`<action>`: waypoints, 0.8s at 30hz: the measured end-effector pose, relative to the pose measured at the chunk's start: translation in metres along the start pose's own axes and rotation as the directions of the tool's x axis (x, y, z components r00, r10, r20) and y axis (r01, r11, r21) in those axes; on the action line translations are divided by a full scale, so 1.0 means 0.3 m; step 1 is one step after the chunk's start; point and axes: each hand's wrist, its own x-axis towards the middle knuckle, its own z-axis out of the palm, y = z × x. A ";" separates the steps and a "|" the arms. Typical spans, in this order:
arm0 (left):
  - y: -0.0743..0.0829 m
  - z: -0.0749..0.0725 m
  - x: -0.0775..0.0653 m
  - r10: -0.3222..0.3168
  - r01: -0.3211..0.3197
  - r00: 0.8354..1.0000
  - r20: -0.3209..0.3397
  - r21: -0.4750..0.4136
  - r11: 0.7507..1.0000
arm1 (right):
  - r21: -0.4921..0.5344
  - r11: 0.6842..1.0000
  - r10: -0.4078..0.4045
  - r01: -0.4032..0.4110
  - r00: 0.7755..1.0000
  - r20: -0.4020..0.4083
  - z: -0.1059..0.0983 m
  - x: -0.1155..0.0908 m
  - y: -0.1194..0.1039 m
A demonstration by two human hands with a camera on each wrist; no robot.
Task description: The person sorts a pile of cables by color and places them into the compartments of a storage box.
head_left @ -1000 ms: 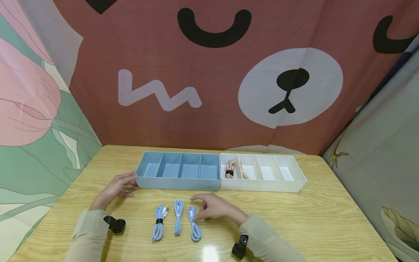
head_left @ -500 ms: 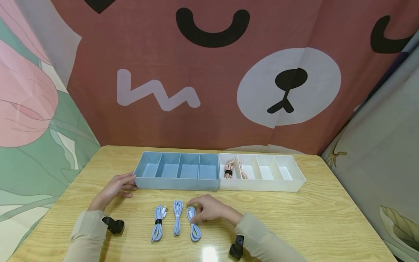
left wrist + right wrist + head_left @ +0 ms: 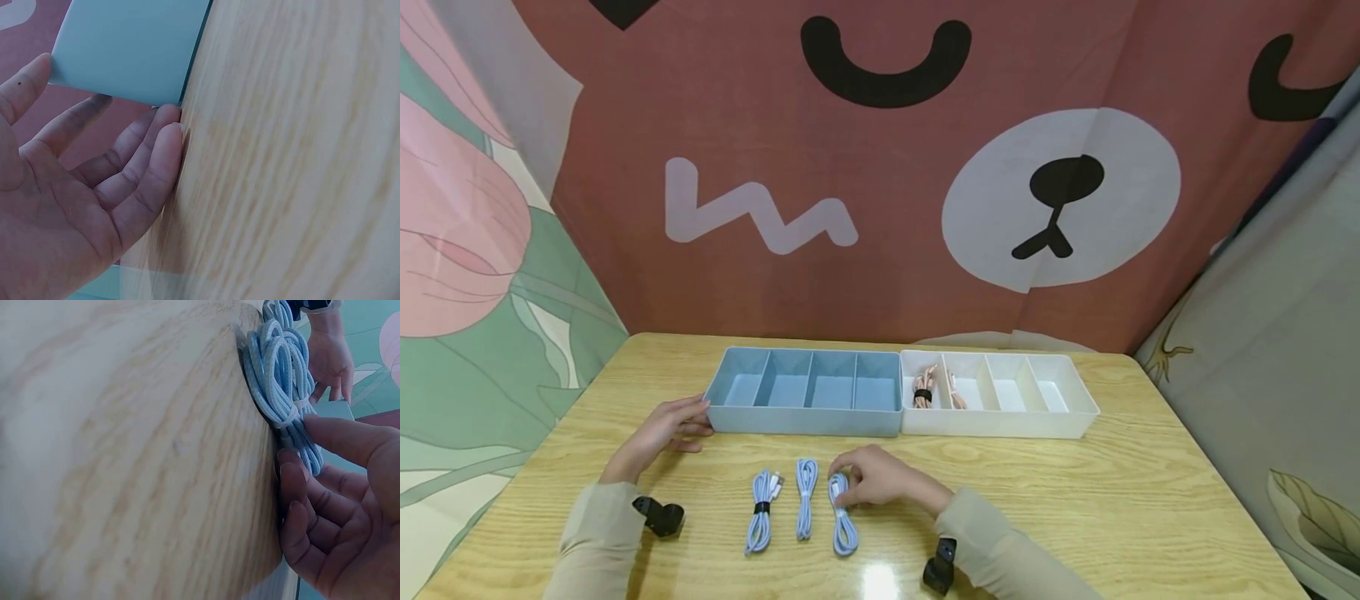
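Note:
Three coiled light-blue cables lie side by side on the table in the head view. My right hand [image 3: 876, 477] has its thumb and fingers around the upper end of the rightmost cable [image 3: 845, 533], pinching it, as the right wrist view also shows. The middle cable [image 3: 806, 500] has no black strap in sight, while the left cable [image 3: 760, 521] wears one and shows its plug. My left hand [image 3: 662, 429] touches the left end of the blue divided box [image 3: 805, 421], fingers relaxed, thumb at the rim corner [image 3: 51, 78].
A white divided box [image 3: 1000, 425] adjoins the blue one on its right. Its leftmost compartment holds a strapped pink cable [image 3: 923, 392], and the one beside it another pink cable [image 3: 956, 394]. A printed cloth [image 3: 895, 292] hangs behind the wooden table [image 3: 1112, 517].
My right hand has moved slightly left and closed its thumb and fingers on the rightmost blue cable, which has shifted a little. My left hand has stayed at the blue box.

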 end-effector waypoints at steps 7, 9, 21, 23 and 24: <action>0.000 0.000 -0.001 0.001 -0.001 1.000 -0.002 0.005 1.000 | 0.144 0.987 0.072 -0.064 0.996 -0.047 0.013 0.002 0.001; 0.001 0.001 -0.001 -0.001 0.001 1.000 0.000 0.004 1.000 | 0.192 0.978 0.096 -0.084 0.994 -0.056 0.013 0.001 -0.004; 0.003 0.002 -0.002 -0.005 0.005 1.000 -0.006 0.000 1.000 | 0.285 0.951 0.149 -0.123 0.986 -0.074 0.019 0.008 0.002; 0.004 0.002 -0.003 -0.002 0.002 1.000 -0.005 -0.001 1.000 | 0.307 0.944 0.153 -0.122 0.985 -0.078 0.020 0.009 0.004; 0.004 0.002 -0.003 0.000 0.000 1.000 -0.004 -0.001 1.000 | 0.318 0.940 0.154 -0.122 0.985 -0.080 0.021 0.009 0.004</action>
